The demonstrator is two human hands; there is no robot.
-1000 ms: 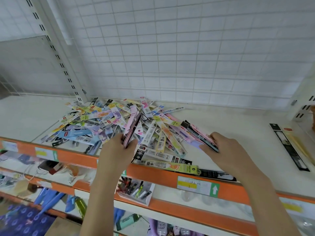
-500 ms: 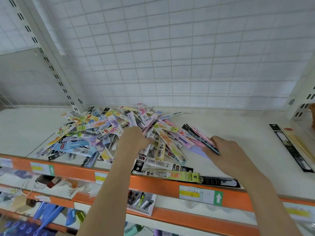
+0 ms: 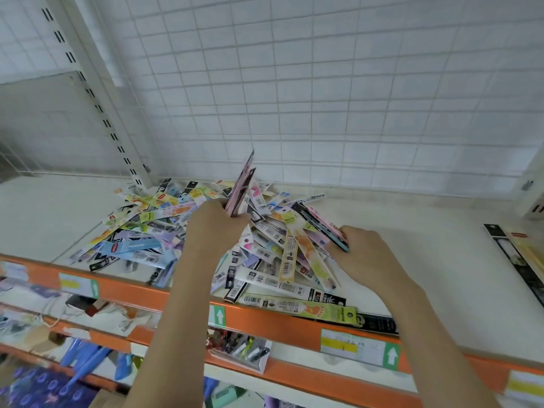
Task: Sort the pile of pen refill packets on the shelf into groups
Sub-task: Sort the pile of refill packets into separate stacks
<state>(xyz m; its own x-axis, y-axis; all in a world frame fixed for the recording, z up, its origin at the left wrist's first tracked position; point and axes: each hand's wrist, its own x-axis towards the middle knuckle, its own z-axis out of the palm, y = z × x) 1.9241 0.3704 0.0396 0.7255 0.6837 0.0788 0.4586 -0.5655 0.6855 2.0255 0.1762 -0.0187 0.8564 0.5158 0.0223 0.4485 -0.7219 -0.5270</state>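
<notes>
Your left hand [image 3: 216, 228] clenches pink packets [image 3: 243, 184], count unclear, long axis near upright above pile [image 3: 206, 242] on shelf [image 3: 412, 260]. Your right hand [image 3: 369, 254] grips slanted packet stack [image 3: 323, 228] at pile's right edge.

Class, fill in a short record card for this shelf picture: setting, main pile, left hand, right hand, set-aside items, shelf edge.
setting: white shop shelf with a wire grid back panel
main pile: mixed refill packets heaped loosely, unsorted
left hand: left hand grips pink packets, raised upright above the pile
right hand: right hand holds a flat stack of packets at the pile's right side
set-aside items: long black packet lying apart at far right
shelf edge: orange rail with price labels
</notes>
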